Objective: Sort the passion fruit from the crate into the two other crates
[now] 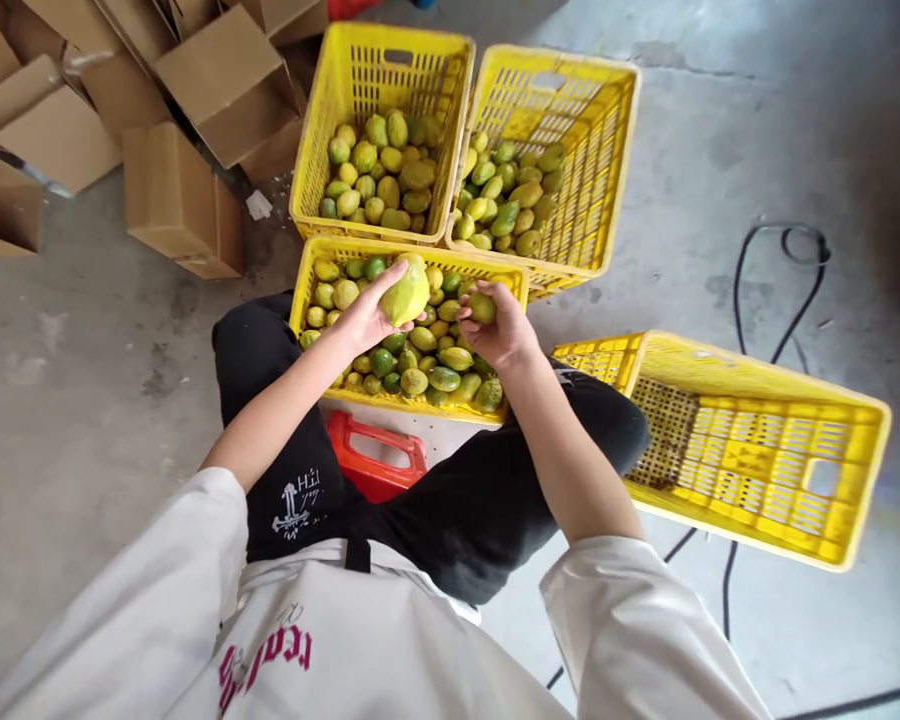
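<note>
My left hand [369, 318] is closed around a large yellow-green lemon [405, 297], with a bit of another yellow surface showing just behind it. My right hand [508, 332] has its fingers curled round a smaller greenish lemon [483, 308]. Both hands are held above a yellow plastic crate [390, 402] between my knees. Inside it lie many lemons [422, 339], some yellow and some dark green. My forearms and fingers cover part of this fruit.
Beyond stand two more yellow crates, a left one [360, 42] and a right one [596, 150], both part filled with lemons. Another yellow crate [757, 460] lies tipped at my right. Cardboard boxes [169, 195] pile up at far left. A black cable [739, 270] and a red plastic object [375, 470] are nearby.
</note>
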`<state>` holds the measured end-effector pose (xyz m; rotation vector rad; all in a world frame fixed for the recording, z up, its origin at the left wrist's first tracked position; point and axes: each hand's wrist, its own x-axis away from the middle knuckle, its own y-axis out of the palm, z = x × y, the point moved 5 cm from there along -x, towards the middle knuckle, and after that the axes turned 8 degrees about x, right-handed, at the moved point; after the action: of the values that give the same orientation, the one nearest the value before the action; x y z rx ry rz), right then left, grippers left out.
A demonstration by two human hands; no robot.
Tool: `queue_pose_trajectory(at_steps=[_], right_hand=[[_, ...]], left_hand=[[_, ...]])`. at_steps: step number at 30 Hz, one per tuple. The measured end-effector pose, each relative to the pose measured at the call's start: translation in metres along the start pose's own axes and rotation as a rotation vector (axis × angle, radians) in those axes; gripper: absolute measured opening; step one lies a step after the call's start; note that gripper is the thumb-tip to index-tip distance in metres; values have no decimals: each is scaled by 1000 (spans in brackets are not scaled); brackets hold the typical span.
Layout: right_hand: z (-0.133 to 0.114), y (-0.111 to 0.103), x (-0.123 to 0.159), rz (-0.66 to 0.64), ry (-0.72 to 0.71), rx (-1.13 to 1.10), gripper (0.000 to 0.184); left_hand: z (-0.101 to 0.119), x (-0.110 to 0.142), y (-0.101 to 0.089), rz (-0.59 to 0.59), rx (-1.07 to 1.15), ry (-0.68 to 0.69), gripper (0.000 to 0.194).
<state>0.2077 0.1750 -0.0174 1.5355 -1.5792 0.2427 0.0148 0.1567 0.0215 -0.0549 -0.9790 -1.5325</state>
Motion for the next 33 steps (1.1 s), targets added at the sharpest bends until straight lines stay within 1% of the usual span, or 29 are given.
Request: queue_pose_trajectory(at_steps=[3,5,6,8,10,12,14,16,18,20,22,23,26,30,32,33], right_hand=[[6,8,-7,17,-17,3,24],[6,10,-7,-5,-41,-12,27],[5,10,-6,-24,-51,-27,27],[4,10,-5,-65,-73,-68,25],[3,10,-3,-96,-102,-101,17],[3,11,-2,-114,-133,-111,10],[5,11,-2,-110,-147,-106,11],[8,9,-3,-82,-139,-101,15],[10,7,-4,-60,-117,-94,17],[11,8,-4,-66,-98,-72,16],[10,12,-1,-87,-92,-31,14],[8,14,2,-93,-94,-12,13],[1,20,10,-107,-93,-6,5],[-5,24,13,-181,-93,-62,10],[-4,21,9,-185,-113,-79,12],[-2,19,6,-178,-122,-82,14]], left_hand=[[2,-6,0,46,-49,38,29],[6,-7,-1,53,-117,64,27],[9,-7,-2,57,-173,77,31],[15,-5,-2,59,-318,89,45],[18,-3,-1,43,-448,76,59],[19,-3,0,7,-510,61,68],[17,-4,1,-21,-517,68,70],[13,-5,0,-25,-470,80,64],[8,-7,-1,-15,-355,72,51],[2,-8,-3,-3,-214,38,36],[-2,-8,-4,19,-130,16,28],[-2,-8,-4,34,-124,16,27],[0,-8,-3,57,-197,40,30],[11,-8,-3,48,-274,100,47],[16,-8,-5,60,-347,112,56],[18,-8,-6,66,-388,111,57]])
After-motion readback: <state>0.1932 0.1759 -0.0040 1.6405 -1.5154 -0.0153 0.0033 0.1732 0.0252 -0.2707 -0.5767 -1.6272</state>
